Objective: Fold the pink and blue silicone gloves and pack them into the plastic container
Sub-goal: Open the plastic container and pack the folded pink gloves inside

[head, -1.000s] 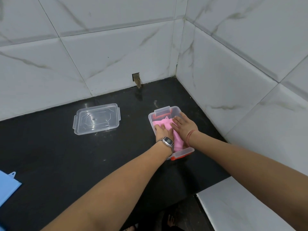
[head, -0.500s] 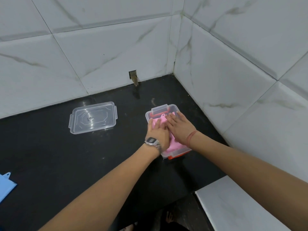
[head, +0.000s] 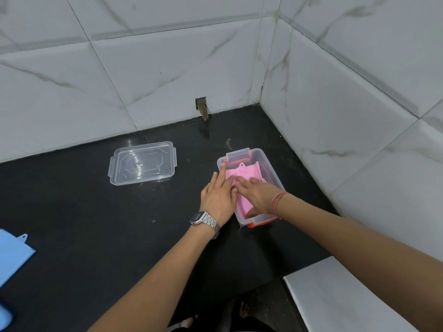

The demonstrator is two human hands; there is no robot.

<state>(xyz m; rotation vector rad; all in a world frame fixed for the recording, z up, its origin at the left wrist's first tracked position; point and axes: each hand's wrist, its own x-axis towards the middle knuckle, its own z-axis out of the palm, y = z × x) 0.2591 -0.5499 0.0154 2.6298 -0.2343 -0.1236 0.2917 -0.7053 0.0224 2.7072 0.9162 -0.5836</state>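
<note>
A clear plastic container [head: 271,171] with orange latches sits on the black counter near the right wall. The folded pink silicone glove [head: 242,174] lies inside it. My right hand [head: 257,196] lies flat on the glove, fingers spread, pressing it down. My left hand [head: 219,194] is over the container's left rim, fingers extended and apart, with the index tip at the far left corner. The blue silicone glove [head: 12,255] lies flat at the far left edge of the counter, partly cut off by the frame.
The container's clear lid [head: 142,162] lies upside on the black counter [head: 96,224] to the left of the container. White tiled walls meet in a corner behind and to the right. A white ledge [head: 347,295] is at the lower right.
My left hand has lifted off the pink glove and shifted left to the container's rim with its fingers spread. My right hand has stayed pressing on the glove.
</note>
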